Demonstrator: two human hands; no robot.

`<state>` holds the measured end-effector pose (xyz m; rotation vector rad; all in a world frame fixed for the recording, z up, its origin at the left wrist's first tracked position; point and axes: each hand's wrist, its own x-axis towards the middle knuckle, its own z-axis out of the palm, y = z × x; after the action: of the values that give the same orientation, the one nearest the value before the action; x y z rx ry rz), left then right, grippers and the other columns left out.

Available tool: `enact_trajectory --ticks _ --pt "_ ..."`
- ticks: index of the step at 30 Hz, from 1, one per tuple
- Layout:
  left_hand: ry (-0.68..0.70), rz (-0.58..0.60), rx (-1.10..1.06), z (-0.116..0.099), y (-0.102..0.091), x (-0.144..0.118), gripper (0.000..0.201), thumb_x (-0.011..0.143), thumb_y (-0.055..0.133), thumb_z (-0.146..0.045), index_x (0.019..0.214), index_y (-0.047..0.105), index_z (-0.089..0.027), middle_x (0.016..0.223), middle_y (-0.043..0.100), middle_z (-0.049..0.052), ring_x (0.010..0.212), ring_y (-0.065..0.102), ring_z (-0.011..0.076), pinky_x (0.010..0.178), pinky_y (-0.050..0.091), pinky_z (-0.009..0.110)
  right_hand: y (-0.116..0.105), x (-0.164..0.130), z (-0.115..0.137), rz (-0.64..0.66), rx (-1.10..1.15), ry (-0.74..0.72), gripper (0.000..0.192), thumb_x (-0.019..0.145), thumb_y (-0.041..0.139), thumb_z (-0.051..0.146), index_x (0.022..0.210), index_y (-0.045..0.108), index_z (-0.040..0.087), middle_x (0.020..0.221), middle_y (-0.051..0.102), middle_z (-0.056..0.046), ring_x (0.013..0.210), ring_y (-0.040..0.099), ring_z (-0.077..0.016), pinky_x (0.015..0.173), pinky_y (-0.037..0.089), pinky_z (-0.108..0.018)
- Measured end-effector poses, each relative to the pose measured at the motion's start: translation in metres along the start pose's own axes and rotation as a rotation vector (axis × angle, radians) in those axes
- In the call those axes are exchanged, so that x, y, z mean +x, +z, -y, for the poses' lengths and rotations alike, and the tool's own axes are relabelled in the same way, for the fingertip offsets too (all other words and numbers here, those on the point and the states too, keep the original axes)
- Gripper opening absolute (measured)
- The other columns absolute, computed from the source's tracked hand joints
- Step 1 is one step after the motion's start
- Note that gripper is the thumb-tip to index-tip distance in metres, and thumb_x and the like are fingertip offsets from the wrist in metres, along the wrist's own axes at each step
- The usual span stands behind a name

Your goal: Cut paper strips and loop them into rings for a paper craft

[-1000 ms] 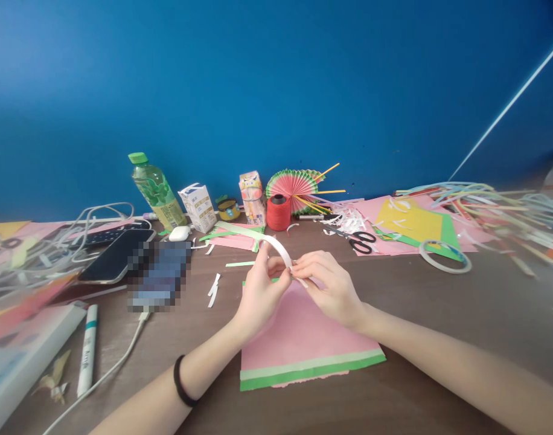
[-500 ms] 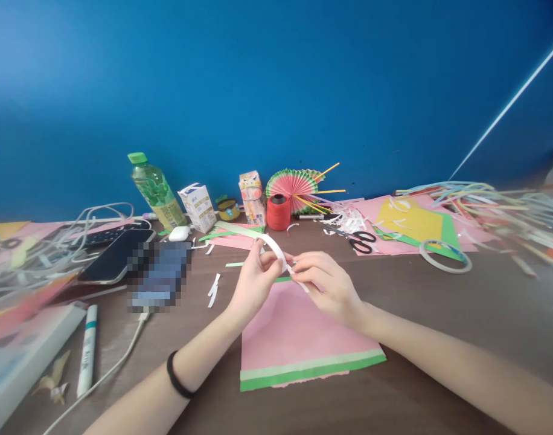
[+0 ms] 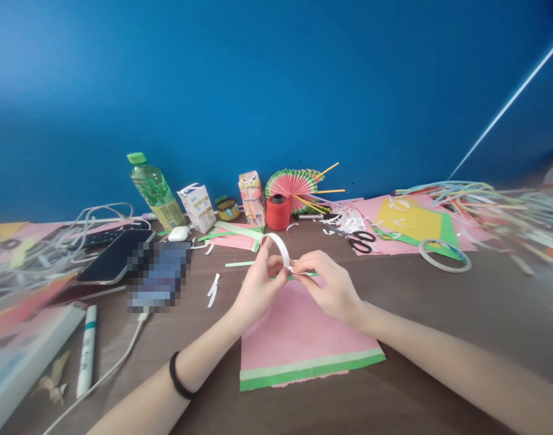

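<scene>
My left hand [image 3: 257, 289] and my right hand [image 3: 331, 285] meet above a pink paper sheet [image 3: 299, 338] with a green band along its near edge. Between them they pinch a roll of white tape [image 3: 280, 246], which arches up over my left fingers. My right fingertips hold a short white end [image 3: 303, 273] of it that sticks out to the right. A black band circles my left wrist.
Phones [image 3: 116, 254] and cables lie at left, a white marker [image 3: 86, 350] near the front left. Along the blue wall stand a green-capped bottle [image 3: 155, 192], cartons, a red thread spool [image 3: 278, 212] and a paper fan [image 3: 292, 182]. Scissors [image 3: 360, 240], a tape ring [image 3: 444, 255] and coloured paper lie at right.
The tape arch has curled tighter and stands more upright over my left fingers. The white end in my right fingertips now points level to the right instead of down.
</scene>
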<state>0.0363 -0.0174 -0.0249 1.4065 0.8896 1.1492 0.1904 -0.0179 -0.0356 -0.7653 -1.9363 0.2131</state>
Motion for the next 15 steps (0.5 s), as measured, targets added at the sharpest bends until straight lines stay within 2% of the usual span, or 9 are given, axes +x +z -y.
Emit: enact_trajectory --ticks 4,9,15 --pt "-0.007 0.011 -0.061 0.0 0.004 -0.001 0.062 0.075 0.051 -0.016 0.13 0.022 -0.02 0.091 0.061 0.004 0.091 0.057 0.0167 0.082 0.042 0.033 0.0 -0.001 -0.001 0.01 0.018 0.013 0.01 0.079 0.049 0.011 0.077 0.053 0.021 0.074 0.058 -0.002 0.075 0.055 -0.0155 0.068 0.045 -0.03" --pt "-0.023 0.009 -0.125 -0.006 0.004 0.002 0.057 0.074 0.053 -0.018 0.125 0.028 -0.02 0.093 0.062 0.005 0.082 0.059 0.0151 0.075 0.044 0.031 0.0 -0.003 0.001 0.021 0.076 -0.027 0.016 0.077 0.045 0.006 0.077 0.051 0.021 0.076 0.056 -0.003 0.078 0.055 -0.0165 0.07 0.047 -0.033" --pt "-0.083 -0.047 -0.141 -0.012 -0.004 0.006 0.051 0.074 0.054 -0.02 0.121 0.032 -0.019 0.1 0.062 0.008 0.08 0.06 0.0164 0.072 0.047 0.032 0.001 -0.001 0.004 0.046 0.123 -0.062 0.017 0.079 0.043 0.005 0.079 0.05 0.02 0.085 0.056 -0.005 0.091 0.055 -0.0171 0.08 0.046 -0.035"
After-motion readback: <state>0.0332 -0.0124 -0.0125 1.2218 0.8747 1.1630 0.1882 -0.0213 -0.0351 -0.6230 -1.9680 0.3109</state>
